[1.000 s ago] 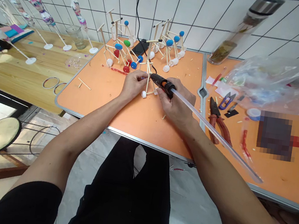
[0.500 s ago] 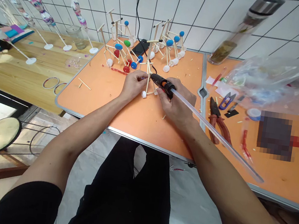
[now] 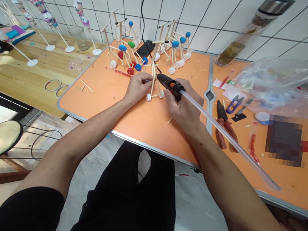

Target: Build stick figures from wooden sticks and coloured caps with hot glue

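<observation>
My right hand (image 3: 186,103) is wrapped round a black hot glue gun (image 3: 166,82), whose long clear glue stick (image 3: 225,135) sticks out of the back toward me. The gun's nozzle points left, close beside the upper part of a small wooden-stick frame (image 3: 152,86) with white round wheels at its base. My left hand (image 3: 139,88) is closed at the frame's left side, its fingertips pinching it; the exact spot gripped is partly hidden. Just behind stand several similar stick models with blue caps (image 3: 175,44), red caps (image 3: 130,71) and a green cap (image 3: 131,44).
Pliers (image 3: 223,127), blue thread snips (image 3: 234,104) and a clear plastic bag (image 3: 290,85) lie to the right on the orange table (image 3: 92,107). A tall bottle (image 3: 231,52) leans by the tiled wall. Loose sticks (image 3: 87,86) lie at left; a black cable (image 3: 142,3) hangs behind.
The right hand and glue gun have shifted slightly right, drawing the nozzle a little away from the stick frame. The left hand stays nearly still at the frame.
</observation>
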Action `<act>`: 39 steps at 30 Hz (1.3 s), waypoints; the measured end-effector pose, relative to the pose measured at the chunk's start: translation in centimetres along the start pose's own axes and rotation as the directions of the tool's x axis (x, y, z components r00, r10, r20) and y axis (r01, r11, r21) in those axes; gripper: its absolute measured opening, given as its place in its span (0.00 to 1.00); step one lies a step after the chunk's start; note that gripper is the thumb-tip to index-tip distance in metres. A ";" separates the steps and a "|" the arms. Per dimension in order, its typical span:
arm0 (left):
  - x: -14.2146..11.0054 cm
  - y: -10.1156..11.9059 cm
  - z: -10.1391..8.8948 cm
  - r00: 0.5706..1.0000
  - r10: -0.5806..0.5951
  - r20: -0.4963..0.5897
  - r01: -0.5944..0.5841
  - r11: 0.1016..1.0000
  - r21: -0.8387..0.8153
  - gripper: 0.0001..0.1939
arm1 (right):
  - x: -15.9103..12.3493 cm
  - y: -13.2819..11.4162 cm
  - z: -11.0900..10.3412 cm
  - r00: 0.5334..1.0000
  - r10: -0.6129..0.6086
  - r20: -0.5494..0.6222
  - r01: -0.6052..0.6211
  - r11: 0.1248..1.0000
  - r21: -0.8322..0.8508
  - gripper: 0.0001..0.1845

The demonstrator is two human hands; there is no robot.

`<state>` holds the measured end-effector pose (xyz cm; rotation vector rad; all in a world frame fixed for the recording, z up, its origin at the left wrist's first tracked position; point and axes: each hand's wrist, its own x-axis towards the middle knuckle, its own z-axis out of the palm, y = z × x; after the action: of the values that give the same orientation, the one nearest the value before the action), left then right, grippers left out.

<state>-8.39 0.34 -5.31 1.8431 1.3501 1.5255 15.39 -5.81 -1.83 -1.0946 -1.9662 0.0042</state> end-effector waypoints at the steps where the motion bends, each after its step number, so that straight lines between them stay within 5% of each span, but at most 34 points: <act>1: 0.0 0.1 0.0 1.000 -0.005 -0.001 0.005 1.000 0.000 0.07 | 0.0 0.1 0.0 1.000 0.012 0.002 -0.012 1.000 0.013 0.31; 13: -0.1 0.6 0.0 0.999 -0.038 -0.011 0.038 0.999 -0.008 0.09 | 1.3 1.2 -0.6 0.989 0.150 0.004 -0.149 0.977 0.154 0.37; 21: -0.1 0.5 0.1 0.999 -0.030 -0.022 0.030 0.999 -0.024 0.08 | 2.3 1.8 -1.2 0.991 0.126 0.043 -0.133 0.949 0.285 0.42; 39: -0.1 0.3 0.1 1.000 -0.027 -0.014 0.026 0.999 -0.025 0.06 | 2.9 1.8 -1.1 0.992 0.121 0.039 -0.128 0.952 0.278 0.42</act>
<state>-8.22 0.15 -5.15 1.7960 1.3504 1.5375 16.63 -3.15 0.10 -1.0306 -1.8443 0.3544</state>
